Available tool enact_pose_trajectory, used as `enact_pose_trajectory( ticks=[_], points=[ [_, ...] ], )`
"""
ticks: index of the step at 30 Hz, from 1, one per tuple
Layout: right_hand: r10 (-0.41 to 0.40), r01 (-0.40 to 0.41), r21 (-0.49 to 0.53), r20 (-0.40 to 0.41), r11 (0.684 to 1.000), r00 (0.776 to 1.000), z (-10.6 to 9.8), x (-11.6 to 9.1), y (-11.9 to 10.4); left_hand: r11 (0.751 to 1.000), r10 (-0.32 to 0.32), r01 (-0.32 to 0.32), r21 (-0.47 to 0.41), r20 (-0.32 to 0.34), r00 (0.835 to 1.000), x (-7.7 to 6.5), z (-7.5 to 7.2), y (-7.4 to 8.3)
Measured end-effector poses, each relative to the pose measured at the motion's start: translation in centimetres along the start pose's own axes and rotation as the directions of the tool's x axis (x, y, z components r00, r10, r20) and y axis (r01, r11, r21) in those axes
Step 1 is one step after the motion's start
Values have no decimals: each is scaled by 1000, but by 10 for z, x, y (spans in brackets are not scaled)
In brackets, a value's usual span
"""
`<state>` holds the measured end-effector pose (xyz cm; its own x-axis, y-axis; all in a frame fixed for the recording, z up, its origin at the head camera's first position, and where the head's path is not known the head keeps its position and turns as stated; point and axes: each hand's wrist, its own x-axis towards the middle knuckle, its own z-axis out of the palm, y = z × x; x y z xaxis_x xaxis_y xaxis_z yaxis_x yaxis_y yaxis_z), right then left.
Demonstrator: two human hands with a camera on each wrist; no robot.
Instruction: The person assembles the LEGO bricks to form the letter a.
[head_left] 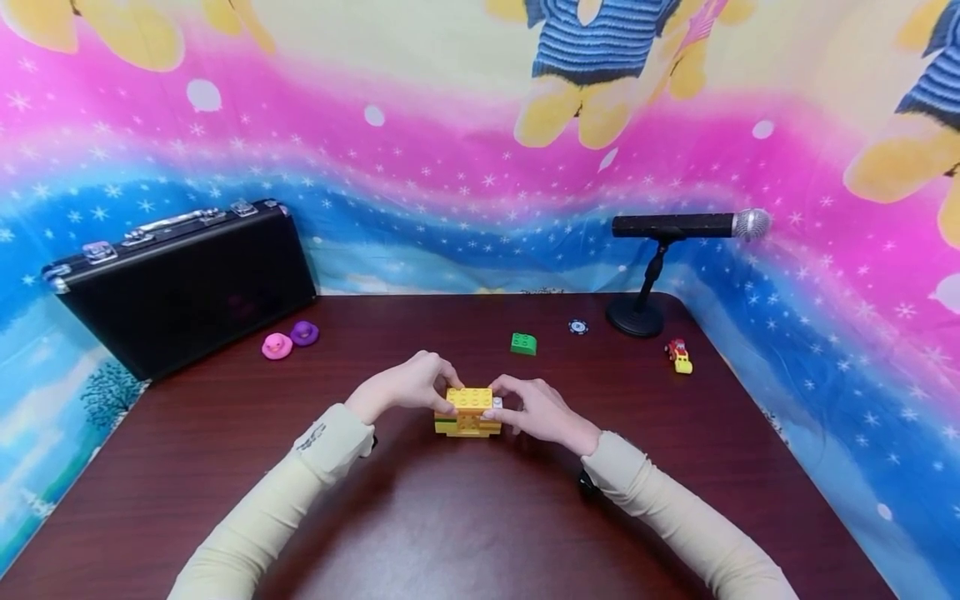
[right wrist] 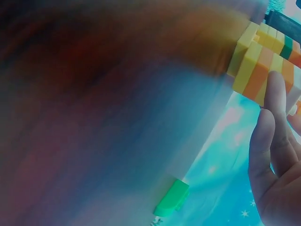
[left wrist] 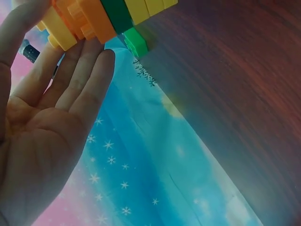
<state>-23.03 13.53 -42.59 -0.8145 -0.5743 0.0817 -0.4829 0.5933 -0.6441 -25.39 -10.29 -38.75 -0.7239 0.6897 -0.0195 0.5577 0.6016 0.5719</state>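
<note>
A toy brick structure [head_left: 472, 400], built mostly of yellow and orange bricks, stands on the table in the middle of the head view. My left hand [head_left: 412, 383] holds its left side between thumb and fingers. On the other side my right hand [head_left: 543, 408] grips it near a white brick [head_left: 497, 402] at the upper right corner. In the left wrist view a dark green brick [left wrist: 117, 15] shows in a layer of the structure. Stacked yellow, orange and white layers [right wrist: 256, 73] appear beside the right fingers in the right wrist view.
Behind the hands lie a green brick [head_left: 523, 343] and a poker chip [head_left: 577, 327]. A black case [head_left: 187, 287], a pink duck [head_left: 277, 346] and a purple duck [head_left: 304, 333] are at left. A microphone on a stand [head_left: 649, 275] and a toy car [head_left: 678, 356] are at right.
</note>
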Motion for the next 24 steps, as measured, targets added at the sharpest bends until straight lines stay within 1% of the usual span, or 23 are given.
enact_pose_trajectory(
  ticks=[6, 12, 20, 24],
  points=[
    [-18, 20, -119, 23, 993, 1000, -5, 3, -2, 1000, -2, 1, -25, -13, 1000, 0, 1, 0],
    [-33, 42, -166, 53, 985, 998, -9, 7, -3, 999, -15, 14, -33, -22, 1000, -2, 0, 1],
    [-43, 51, -189, 50, 981, 998, -9, 7, -4, 1000, -9, 8, -21, -40, 999, -2, 1, 1],
    [-31, 41, -184, 52, 982, 998, -8, 6, -4, 1000, -7, 6, -24, -43, 999, -2, 3, 1]
  ],
)
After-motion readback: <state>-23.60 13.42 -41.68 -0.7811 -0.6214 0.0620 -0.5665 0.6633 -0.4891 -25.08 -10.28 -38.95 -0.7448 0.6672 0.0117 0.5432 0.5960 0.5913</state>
